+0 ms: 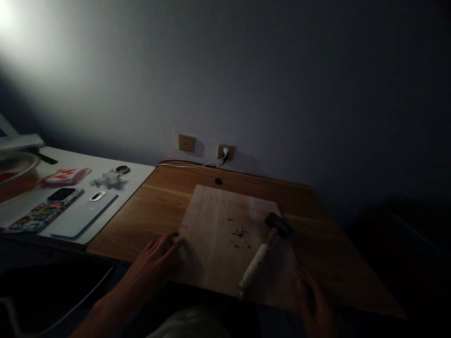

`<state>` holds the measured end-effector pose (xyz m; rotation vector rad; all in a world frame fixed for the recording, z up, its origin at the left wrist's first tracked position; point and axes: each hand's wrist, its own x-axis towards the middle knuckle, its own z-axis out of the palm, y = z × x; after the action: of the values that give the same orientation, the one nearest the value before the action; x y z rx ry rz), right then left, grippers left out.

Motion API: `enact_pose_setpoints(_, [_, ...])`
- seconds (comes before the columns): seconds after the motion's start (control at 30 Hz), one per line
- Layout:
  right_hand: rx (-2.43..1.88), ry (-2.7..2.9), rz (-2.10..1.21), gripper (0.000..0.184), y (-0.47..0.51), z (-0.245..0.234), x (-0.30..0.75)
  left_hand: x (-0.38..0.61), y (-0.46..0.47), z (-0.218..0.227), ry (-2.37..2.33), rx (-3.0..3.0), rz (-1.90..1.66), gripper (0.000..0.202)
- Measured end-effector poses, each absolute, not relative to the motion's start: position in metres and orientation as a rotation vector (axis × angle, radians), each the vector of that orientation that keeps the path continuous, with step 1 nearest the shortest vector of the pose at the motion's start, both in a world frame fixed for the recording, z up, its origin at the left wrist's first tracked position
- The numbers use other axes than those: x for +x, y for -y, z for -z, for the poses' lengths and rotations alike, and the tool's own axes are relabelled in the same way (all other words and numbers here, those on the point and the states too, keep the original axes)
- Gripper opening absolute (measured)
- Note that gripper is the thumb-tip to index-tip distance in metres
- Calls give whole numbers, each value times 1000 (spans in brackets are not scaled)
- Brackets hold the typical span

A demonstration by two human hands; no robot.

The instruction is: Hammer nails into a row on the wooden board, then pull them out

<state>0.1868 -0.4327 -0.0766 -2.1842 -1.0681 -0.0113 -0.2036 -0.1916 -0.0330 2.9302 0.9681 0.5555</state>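
A square wooden board (207, 244) lies on the brown desk. My left hand (164, 256) is at its left edge, fingertips against the side. At the lower right edge my right hand (313, 300) grips the board, dim in the shadow. Both hands hold the board from opposite sides. Lying across its right part is a hammer (255, 267) with a dark head and a pale wrapped handle. Several small metal screws or nails (239, 232) are scattered near the middle; which they are I cannot tell. A row of tiny marks or nails runs near the far edge.
On the white table (141, 176) at left are a pale phone (82, 218), a patterned phone (44, 211), crumpled plastic (109, 180), a red-and-white packet (68, 176) and a clear bowl (17, 173). A white plug (226, 151) with its cable sits in the wall socket behind the desk (151, 209).
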Motion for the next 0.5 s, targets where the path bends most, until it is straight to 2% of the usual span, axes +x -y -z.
enact_pose_setpoints(0.2, [-2110,1001,-48,56,427,85,190,-203,194,34,-904,2937,-708,36])
enact_pose_setpoints(0.33, [-2101,965,-86,62,427,90,187,-209,200,33,-847,3018,-724,29])
enact_pose_setpoints(0.5, [-2092,1068,-21,62,429,95,181,-221,214,40,-932,2945,-747,35])
